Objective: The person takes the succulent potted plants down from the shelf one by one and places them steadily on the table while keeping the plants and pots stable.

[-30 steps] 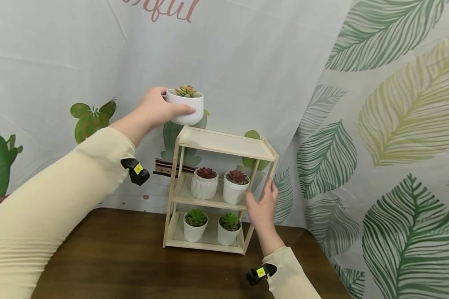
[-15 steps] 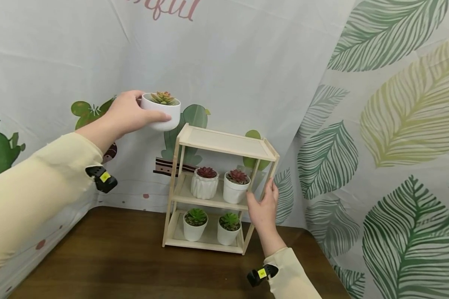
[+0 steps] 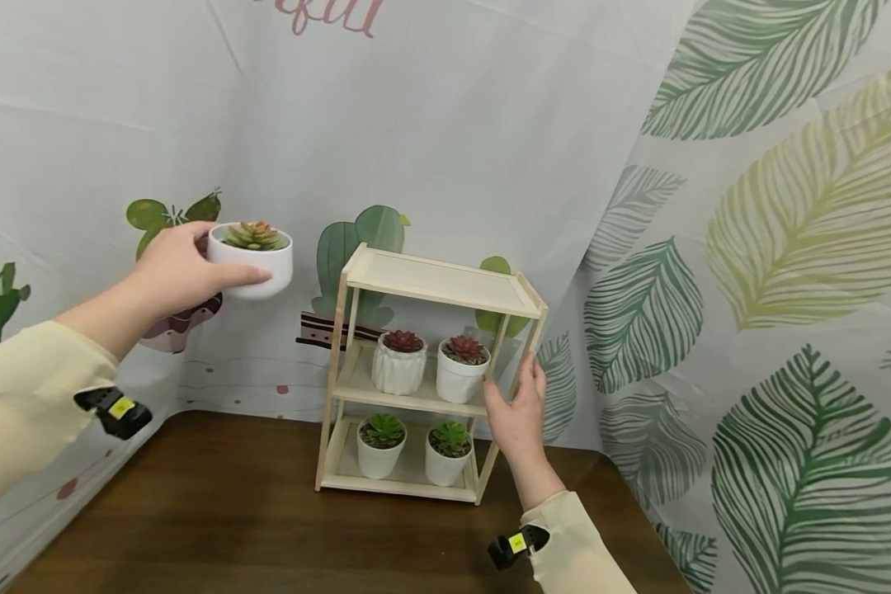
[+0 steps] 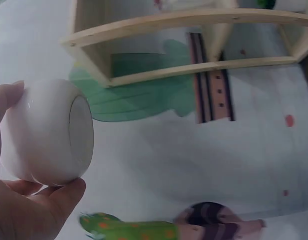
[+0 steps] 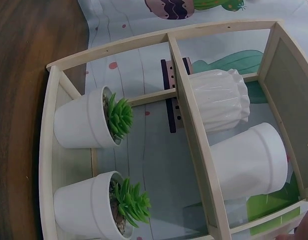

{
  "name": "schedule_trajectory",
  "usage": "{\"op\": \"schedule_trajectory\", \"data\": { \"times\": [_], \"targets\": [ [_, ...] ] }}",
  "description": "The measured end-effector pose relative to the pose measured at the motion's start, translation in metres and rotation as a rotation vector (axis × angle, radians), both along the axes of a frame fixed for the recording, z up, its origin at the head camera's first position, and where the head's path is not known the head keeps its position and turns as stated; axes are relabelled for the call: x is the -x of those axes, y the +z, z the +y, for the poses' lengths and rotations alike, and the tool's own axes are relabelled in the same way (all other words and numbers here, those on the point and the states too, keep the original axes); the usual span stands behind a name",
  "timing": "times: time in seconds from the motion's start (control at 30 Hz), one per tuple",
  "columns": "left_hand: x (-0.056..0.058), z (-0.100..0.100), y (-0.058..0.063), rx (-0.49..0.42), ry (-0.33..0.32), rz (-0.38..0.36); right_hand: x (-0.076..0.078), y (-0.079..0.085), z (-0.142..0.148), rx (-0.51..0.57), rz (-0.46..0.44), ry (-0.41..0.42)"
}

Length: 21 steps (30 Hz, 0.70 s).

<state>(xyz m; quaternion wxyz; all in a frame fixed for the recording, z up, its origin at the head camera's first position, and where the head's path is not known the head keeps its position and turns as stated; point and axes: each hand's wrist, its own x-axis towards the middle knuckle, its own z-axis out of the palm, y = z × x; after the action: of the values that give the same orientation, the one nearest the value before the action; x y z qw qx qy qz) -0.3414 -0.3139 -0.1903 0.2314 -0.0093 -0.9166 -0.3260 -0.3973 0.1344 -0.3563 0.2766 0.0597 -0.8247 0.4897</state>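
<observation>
My left hand (image 3: 181, 266) holds a white round pot (image 3: 256, 276) in the air, left of the shelf, with its thumb across the front. A reddish-green succulent (image 3: 255, 236) sits in the pot. From the left wrist view the white pot (image 4: 51, 132) is seen from its underside, fingers and thumb about it. My right hand (image 3: 518, 415) grips the right side post of a small three-tier wooden shelf (image 3: 445, 285), thumb and fingers on either side. In the right wrist view only bits of fingers show at the right edge.
Red succulents in a fluted pot (image 3: 399, 369) and a plain pot (image 3: 460, 378) stand on the middle tier. Two green potted succulents (image 3: 381, 454) are on the bottom tier. The shelf stands on a dark wooden table (image 3: 267, 511) before a printed cloth backdrop (image 3: 527, 124).
My left hand has carried the white succulent pot leftward and down, from above the shelf's left corner to beside it. The right hand has stayed at the shelf's post.
</observation>
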Motion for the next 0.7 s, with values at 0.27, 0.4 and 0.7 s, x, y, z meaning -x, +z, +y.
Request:
{"op": "schedule_trajectory", "data": {
  "times": [0.27, 0.4, 0.7],
  "targets": [
    [-0.003, -0.026, -0.057, -0.009, 0.022, 0.013, -0.002, 0.001, 0.001, 0.007, 0.008, 0.029],
    [-0.004, -0.032, -0.089, 0.000, 0.037, 0.013, -0.002, 0.000, 0.002, -0.004, 0.002, 0.026],
    [-0.004, -0.041, -0.171, -0.046, 0.110, 0.048, -0.003, 0.001, 0.002, -0.008, -0.010, 0.036]
  ]
}}
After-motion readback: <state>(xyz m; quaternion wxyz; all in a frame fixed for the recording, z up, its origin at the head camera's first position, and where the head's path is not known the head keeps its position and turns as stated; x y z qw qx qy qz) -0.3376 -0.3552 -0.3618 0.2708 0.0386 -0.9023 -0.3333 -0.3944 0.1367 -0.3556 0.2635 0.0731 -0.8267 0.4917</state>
